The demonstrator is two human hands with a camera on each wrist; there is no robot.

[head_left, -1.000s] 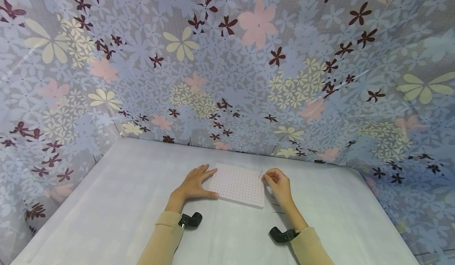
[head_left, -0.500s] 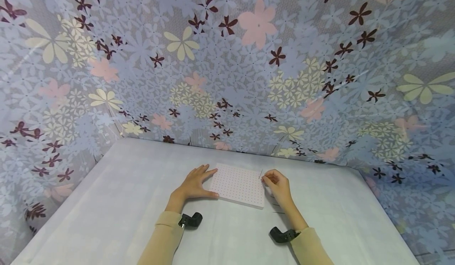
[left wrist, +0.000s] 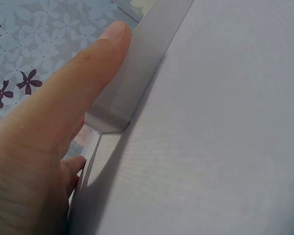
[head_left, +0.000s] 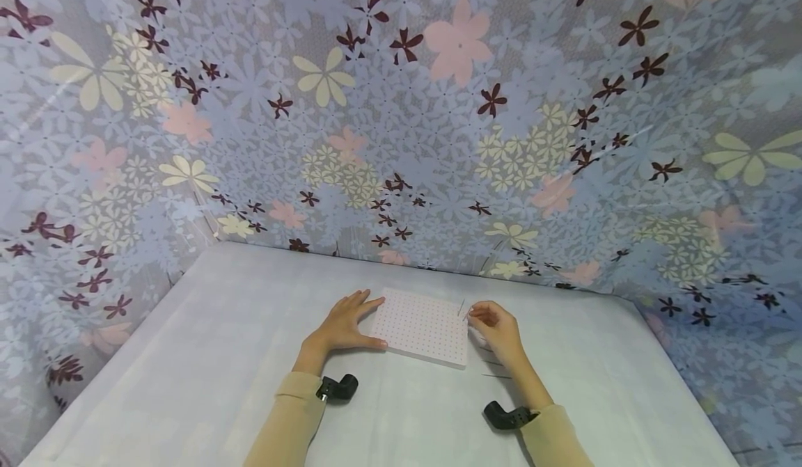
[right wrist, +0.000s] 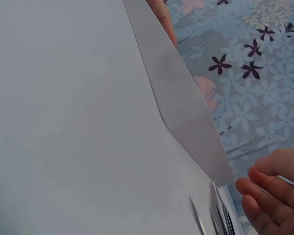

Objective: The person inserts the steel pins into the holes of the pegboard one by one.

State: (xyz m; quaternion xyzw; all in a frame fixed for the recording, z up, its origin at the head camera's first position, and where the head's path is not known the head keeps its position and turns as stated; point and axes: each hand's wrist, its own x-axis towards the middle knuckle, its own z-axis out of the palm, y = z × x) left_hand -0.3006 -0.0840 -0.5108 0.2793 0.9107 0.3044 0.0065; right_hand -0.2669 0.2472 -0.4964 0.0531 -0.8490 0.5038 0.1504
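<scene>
White flat square board (head_left: 420, 328), rows of tiny reddish dots on its face, lies on the pale cloth-covered table (head_left: 219, 355) between your hands. Your left hand (head_left: 341, 324) spans its left end: fingers spread and straight, thumb touching the side nearest you, index finger at the far corner. A brace, not a clamp.

Your right hand (head_left: 499, 331) is at the far part of the opposite edge, fingers curled, thumb close to the fingertips. A fine line shows right by those tips; too small to tell whether you pinch it or it stands on its own, so the state of that grip is unsure.

Just left of your right fingertips, one thin dark metal-looking rod (head_left: 461, 307) sticks up, tilted, from the board's far right corner. More slim grey rods (head_left: 496, 376) lie loose on the near side of your right hand, just beside the board, partly under the wrist.

Handling, as judged: the board looks light and stiff, likely to slide on the cloth if pushed sideways, so hold its side walls, as your left hand does, and off the dotted face. The rods look stiff, light and slick, apt to roll or twist in the fingers. Take one near its upper end, thumb against index finger; lying flat, they offer little to pick at.
</scene>
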